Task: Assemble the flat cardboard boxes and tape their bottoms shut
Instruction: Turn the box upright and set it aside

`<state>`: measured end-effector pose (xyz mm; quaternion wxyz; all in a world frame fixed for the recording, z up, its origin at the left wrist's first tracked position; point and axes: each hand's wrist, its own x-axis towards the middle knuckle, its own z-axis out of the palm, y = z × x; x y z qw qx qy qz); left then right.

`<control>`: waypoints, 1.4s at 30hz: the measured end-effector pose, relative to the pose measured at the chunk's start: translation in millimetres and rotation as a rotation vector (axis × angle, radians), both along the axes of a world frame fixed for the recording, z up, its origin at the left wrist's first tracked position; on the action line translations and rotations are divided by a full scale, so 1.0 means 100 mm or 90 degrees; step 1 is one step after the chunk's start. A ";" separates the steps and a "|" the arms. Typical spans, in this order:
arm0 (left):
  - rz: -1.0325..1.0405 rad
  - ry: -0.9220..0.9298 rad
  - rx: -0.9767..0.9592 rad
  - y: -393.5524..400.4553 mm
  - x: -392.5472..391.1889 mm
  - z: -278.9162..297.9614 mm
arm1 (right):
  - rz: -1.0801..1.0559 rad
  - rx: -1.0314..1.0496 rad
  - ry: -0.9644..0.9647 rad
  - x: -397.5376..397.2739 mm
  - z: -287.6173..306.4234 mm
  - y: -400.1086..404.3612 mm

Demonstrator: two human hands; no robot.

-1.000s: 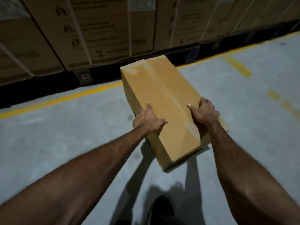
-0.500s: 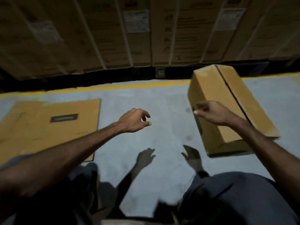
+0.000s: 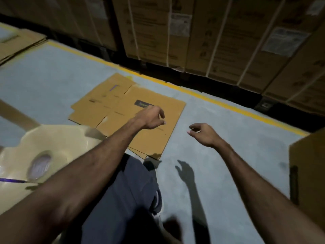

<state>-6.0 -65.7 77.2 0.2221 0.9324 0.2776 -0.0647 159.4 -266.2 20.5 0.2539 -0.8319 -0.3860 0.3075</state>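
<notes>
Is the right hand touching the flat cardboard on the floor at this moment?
Apart. In the head view the right hand hangs over bare grey floor, to the right of the flat cardboard, holding nothing.

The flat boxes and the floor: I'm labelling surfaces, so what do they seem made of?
The flat boxes: brown corrugated cardboard, matte, with visible creases, cut flaps and stacked edges. The floor: probably smooth grey concrete, possibly painted, with a faint sheen and a yellow line painted on it.
</notes>
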 end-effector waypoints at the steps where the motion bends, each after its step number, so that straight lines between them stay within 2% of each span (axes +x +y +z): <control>1: 0.020 -0.020 -0.016 0.11 0.03 -0.02 | 0.002 -0.008 0.019 -0.03 -0.13 0.20; 6: 0.136 -0.123 -0.057 0.72 0.24 -0.14 | -0.051 -0.060 0.137 -0.06 -0.97 0.97; 8: 0.165 -0.143 -0.039 0.92 0.24 -0.23 | -0.070 -0.079 0.163 -0.05 -1.37 1.17; 15: 0.161 -0.023 -0.033 1.23 0.06 -0.57 | -0.169 -0.156 0.219 0.01 -2.63 1.65; 19: 0.155 -0.021 -0.006 1.21 0.10 -0.59 | -0.277 -0.162 0.277 -0.03 -3.09 1.81; 23: 0.150 -0.011 0.006 1.16 0.17 -0.62 | -0.366 -0.148 0.415 -0.08 -3.65 1.92; 25: 0.138 0.005 0.008 1.12 0.19 -0.62 | -0.419 -0.094 0.510 -0.09 -4.12 1.97; 28: 0.125 0.021 0.021 1.08 0.19 -0.64 | -0.484 -0.048 0.527 -0.17 -3.77 2.09; 30: 0.127 0.028 0.025 1.07 0.16 -0.65 | -0.503 -0.032 0.537 -0.11 -3.92 2.16; 34: 0.132 0.044 0.032 1.07 0.15 -0.66 | -0.544 -0.031 0.551 -0.01 -3.81 2.33; 35: 0.133 0.049 0.031 1.07 0.16 -0.67 | -0.557 -0.018 0.537 0.03 -3.92 2.38; 40: 0.130 0.079 0.020 1.04 0.21 -0.66 | -0.569 -0.006 0.394 0.05 -3.17 2.48; 42: 0.137 0.099 0.003 1.06 0.22 -0.67 | -0.601 0.016 0.382 0.13 -2.90 2.44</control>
